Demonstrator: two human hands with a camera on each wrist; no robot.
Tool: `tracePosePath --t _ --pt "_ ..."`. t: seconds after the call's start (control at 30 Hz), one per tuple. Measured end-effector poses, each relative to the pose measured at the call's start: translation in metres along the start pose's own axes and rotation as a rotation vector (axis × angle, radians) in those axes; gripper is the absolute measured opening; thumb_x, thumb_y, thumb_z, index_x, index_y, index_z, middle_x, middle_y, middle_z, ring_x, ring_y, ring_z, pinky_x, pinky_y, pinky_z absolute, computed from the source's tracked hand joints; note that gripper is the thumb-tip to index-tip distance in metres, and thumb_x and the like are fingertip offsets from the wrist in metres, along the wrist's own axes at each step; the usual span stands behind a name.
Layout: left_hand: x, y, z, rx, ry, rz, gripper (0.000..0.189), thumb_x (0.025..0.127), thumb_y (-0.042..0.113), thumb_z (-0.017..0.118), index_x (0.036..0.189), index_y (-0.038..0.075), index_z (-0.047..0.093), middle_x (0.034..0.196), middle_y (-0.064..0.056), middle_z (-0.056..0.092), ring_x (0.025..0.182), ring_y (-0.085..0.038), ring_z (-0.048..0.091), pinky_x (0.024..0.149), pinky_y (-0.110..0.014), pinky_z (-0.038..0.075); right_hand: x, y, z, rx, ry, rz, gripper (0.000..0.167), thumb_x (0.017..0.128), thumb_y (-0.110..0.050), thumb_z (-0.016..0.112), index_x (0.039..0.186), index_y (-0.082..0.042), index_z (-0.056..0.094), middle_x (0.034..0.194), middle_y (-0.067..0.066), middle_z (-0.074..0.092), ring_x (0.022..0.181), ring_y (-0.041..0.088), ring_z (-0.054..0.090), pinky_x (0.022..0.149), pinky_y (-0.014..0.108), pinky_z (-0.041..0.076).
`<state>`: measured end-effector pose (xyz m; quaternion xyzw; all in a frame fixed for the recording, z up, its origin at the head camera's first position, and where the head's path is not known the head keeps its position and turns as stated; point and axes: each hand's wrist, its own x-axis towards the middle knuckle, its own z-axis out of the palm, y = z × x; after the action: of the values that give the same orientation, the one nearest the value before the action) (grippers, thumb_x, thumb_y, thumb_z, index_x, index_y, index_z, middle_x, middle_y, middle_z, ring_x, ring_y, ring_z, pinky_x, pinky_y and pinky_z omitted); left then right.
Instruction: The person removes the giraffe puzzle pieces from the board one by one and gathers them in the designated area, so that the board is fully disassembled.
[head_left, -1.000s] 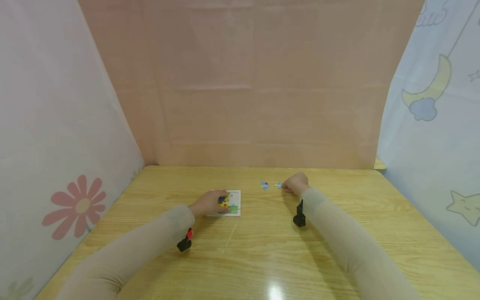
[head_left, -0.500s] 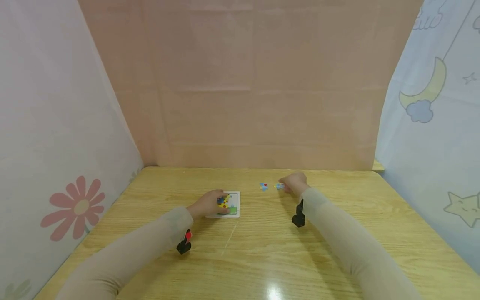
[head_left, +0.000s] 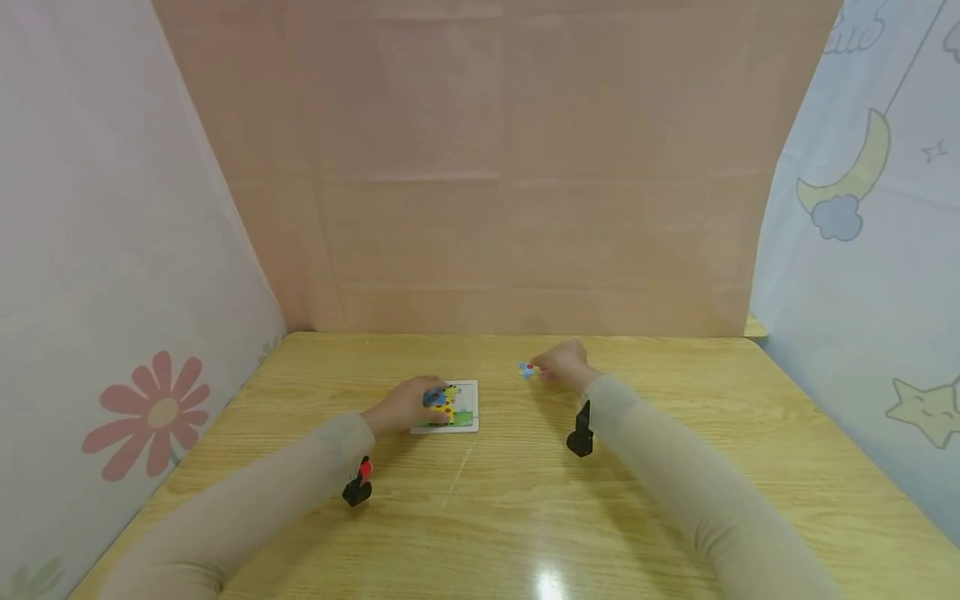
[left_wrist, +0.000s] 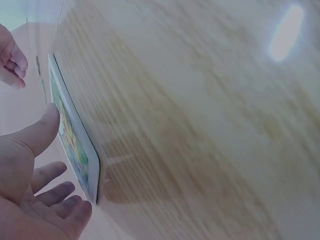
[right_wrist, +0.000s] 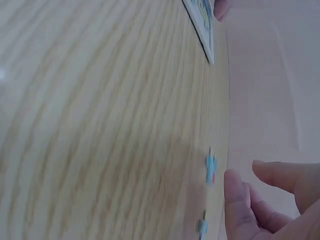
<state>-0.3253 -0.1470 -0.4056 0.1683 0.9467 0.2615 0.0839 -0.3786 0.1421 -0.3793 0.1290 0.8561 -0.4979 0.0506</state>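
My left hand [head_left: 403,405] hovers at the left side of a small white-framed jigsaw puzzle [head_left: 476,407] with a giraffe picture. In the left wrist view its thumb and fingers are spread apart, holding nothing. Over to the right, my right hand [head_left: 564,363] is above a light-blue puzzle piece [head_left: 523,368] with a red spot. The right wrist view shows thumb and fingers apart beside that piece, with no piece between them. Another blue puzzle piece [right_wrist: 202,227] lies on the table there; in the head view the right hand hides it.
The wood-grain table [head_left: 510,517] stretches in front of both arms. A plain pinkish cloth [head_left: 495,208] hangs behind its far edge. Printed curtains flank it, with a flower [head_left: 153,412] on the left and a moon [head_left: 851,179] on the right.
My right hand has moved left, from the yellow-and-blue piece to the red-spotted one. My left hand has shifted slightly left, uncovering a little more of the giraffe picture.
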Motion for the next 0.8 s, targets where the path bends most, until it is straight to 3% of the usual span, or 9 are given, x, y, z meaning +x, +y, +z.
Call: tracePosePath --t 0.3,0.5,0.8 --pt "-0.005 -0.004 -0.004 0.026 -0.038 0.016 0.065 0.084 0.026 0.075 0.142 0.008 0.049 0.152 -0.014 0.04 0.14 -0.038 0.036 0.114 -0.052 0.031 -0.02 -0.009 0.025 0.013 -0.103 -0.109 0.027 0.086 -0.014 0.072 0.103 0.007 0.07 0.098 0.017 0.07 0.086 0.028 0.072 0.079 0.033 0.059" --pt "-0.004 -0.005 -0.006 0.044 -0.052 -0.003 0.063 0.085 0.027 0.074 0.14 0.01 0.052 0.152 -0.012 0.041 0.141 -0.037 0.035 0.114 -0.052 0.03 -0.026 -0.009 0.045 0.038 -0.191 -0.137 0.023 0.084 -0.011 0.074 0.101 0.006 0.072 0.086 0.011 0.068 0.079 0.025 0.071 0.073 0.031 0.059" --pt "-0.003 -0.007 -0.007 0.042 -0.058 -0.014 0.063 0.084 0.029 0.075 0.14 0.013 0.052 0.152 -0.011 0.04 0.141 -0.036 0.034 0.115 -0.051 0.029 -0.038 -0.013 0.071 0.033 -0.363 -0.18 0.018 0.088 -0.005 0.068 0.104 0.004 0.071 0.096 0.013 0.073 0.073 0.018 0.067 0.07 0.029 0.059"
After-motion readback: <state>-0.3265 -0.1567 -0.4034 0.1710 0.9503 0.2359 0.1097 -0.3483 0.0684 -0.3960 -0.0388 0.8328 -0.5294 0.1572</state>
